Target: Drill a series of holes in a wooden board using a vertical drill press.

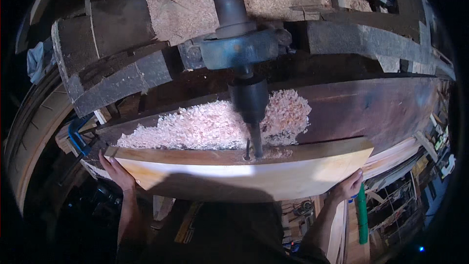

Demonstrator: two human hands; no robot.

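Observation:
A long pale wooden board stands on its long edge in front of me, its narrow side facing up. My left hand grips its left end, fingers against the end and the lower corner. At the opposite end, my right hand is closed on the lower right corner. A dark drill chuck hangs over the middle of the board, and its bit reaches down to the top edge. Beside the bit, a dark slot or hole shows in that edge. Whether the bit is inside the wood I cannot tell.
Behind the board, pinkish wood chips are heaped on a dark worktable. A blue bearing housing carries the spindle above. A blue clamp sits left of the board. A green tube stands below my right hand, near stacked timber.

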